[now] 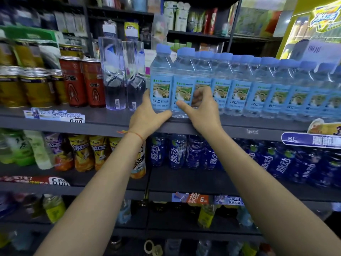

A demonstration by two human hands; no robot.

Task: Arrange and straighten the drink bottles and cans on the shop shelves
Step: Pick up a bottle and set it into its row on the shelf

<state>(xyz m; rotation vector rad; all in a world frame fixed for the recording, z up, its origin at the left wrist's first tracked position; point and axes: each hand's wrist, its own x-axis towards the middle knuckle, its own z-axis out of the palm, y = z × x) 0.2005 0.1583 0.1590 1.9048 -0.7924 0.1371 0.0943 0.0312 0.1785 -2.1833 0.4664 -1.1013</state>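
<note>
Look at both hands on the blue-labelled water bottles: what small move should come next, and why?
Probably nudge the first bottle, held by the left hand, and the second bottle, gripped by the right hand, back level with the row; they stand nearer the shelf edge.

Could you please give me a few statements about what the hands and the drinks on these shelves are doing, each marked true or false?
1. Both hands are on the row of blue-capped water bottles. True: the left hand holds the leftmost bottle and the right hand holds the second bottle.
2. The red cans stand right of the water bottles. False: they stand to the left.
3. Two tall clear bottles stand between the red cans and the water bottles. True.
4. The dark blue bottles are on the shelf above the hands. False: they are on the shelf below.
5. The left wrist is bare. False: it wears a thin red string.
</note>
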